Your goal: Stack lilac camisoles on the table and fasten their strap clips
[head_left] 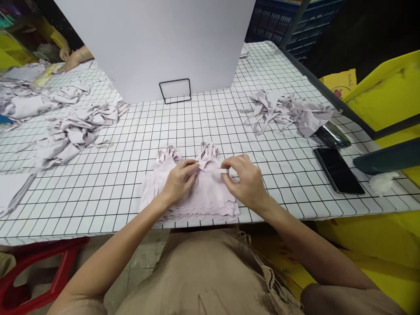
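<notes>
Left on our bench (108, 197) lies a loose heap (77, 133). Next, at the near edge, sits the stack (210, 194) of cloth pieces, where our left hand (182, 177) pinches a strap (213, 169). We judge the strap light, soft and limp, best held by fingertips at two spots so it stays flat. Our right hand (244, 179) pinches it farther along.
</notes>
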A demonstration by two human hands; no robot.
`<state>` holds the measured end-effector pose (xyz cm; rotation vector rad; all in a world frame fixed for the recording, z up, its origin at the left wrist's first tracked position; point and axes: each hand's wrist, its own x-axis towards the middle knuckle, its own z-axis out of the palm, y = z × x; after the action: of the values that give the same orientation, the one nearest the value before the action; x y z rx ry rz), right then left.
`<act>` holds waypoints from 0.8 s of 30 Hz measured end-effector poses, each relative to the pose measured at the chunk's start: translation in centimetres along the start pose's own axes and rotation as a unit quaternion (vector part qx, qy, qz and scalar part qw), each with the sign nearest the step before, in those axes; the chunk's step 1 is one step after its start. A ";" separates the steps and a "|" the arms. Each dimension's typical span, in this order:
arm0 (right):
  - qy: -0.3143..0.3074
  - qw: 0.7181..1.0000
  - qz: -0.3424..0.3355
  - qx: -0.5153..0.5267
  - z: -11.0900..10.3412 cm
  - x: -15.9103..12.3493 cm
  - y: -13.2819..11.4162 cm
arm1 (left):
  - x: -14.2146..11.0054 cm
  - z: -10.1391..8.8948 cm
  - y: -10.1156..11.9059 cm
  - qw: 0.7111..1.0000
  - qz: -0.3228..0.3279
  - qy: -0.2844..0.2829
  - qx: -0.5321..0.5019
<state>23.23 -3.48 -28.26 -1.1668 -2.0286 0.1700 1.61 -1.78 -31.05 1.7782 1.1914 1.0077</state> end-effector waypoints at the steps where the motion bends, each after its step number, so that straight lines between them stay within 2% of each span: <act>1: 0.020 1.000 -0.004 -0.003 -0.6 0.2 -0.2 | -0.3 0.0 0.7 0.999 -0.020 0.011 -0.025; 3: 0.030 0.999 -0.019 -0.018 -1.5 0.3 -0.7 | -0.9 0.1 2.4 0.988 -0.099 -0.015 -0.116; 4: 0.022 0.999 -0.033 -0.028 -1.7 0.2 -1.0 | -1.1 0.3 3.1 0.971 -0.151 -0.047 -0.181; 7: -0.025 0.993 -0.107 -0.046 -1.7 -0.8 -2.2 | -1.3 1.1 4.5 0.878 -0.280 -0.115 -0.371; 9: -0.079 0.981 -0.174 -0.020 -1.6 -1.7 -2.8 | -1.0 1.6 4.7 0.836 -0.307 -0.106 -0.443; 11: -0.140 0.965 -0.218 0.040 -1.7 -2.4 -3.0 | -0.7 1.7 4.5 0.817 -0.309 -0.087 -0.479; 13: -0.183 0.958 -0.183 0.121 -2.1 -2.6 -2.9 | -0.4 1.7 4.2 0.805 -0.313 -0.072 -0.499; 16: -0.228 0.949 -0.069 0.205 -3.0 -2.4 -2.4 | -0.3 1.7 4.1 0.796 -0.320 -0.069 -0.509; 18: -0.272 0.935 -0.055 0.220 -3.6 -2.3 -2.3 | -0.1 1.8 4.2 0.793 -0.314 -0.064 -0.519; 20: -0.343 0.908 -0.070 0.229 -4.0 -2.3 -2.2 | 0.1 1.8 4.3 0.788 -0.307 -0.059 -0.530; 22: -0.397 0.881 -0.045 0.251 -3.9 -2.3 -2.0 | 0.3 1.7 4.4 0.788 -0.302 -0.060 -0.533; 23: -0.393 0.881 -0.006 0.265 -3.6 -2.2 -1.8 | 0.5 1.6 4.4 0.790 -0.301 -0.065 -0.530; 24: -0.361 0.890 0.050 0.274 -3.2 -1.9 -1.5 | 0.6 1.6 4.3 0.793 -0.302 -0.070 -0.525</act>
<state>24.92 -6.69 -26.40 -0.8966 -2.2849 1.3088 4.75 -2.71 -27.71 0.5115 0.7378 0.8400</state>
